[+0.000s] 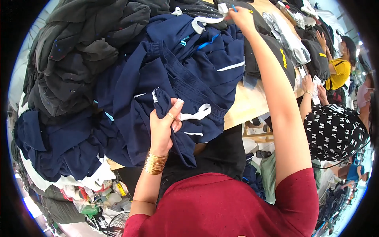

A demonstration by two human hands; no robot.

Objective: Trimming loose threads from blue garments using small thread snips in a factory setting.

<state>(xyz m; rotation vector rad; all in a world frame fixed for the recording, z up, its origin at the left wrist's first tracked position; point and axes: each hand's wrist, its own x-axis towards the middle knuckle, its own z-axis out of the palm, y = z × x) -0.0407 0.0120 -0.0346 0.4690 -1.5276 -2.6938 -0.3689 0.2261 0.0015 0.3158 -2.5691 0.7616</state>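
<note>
My left hand [162, 128], with gold bangles at the wrist, is closed around a bunched part of a navy blue garment [179, 144]. A white drawstring [199, 113] hangs in a loop beside its fingers. The garment's gathered elastic waistband [177, 75] runs across the pile of navy clothes. Stretched far forward, my right hand [241, 19] pinches a small blue object [234, 8] whose kind I cannot make out. Next to those fingertips are a small white piece [223, 8] and a curved white cord [205, 19].
A heap of black garments [75, 59] stands at the left. Folded black garments [272, 55] and clear plastic bags [290, 39] lie along the wooden table [246, 102] at the right. Co-workers sit there, one in a patterned black top [335, 132], another in yellow [340, 75].
</note>
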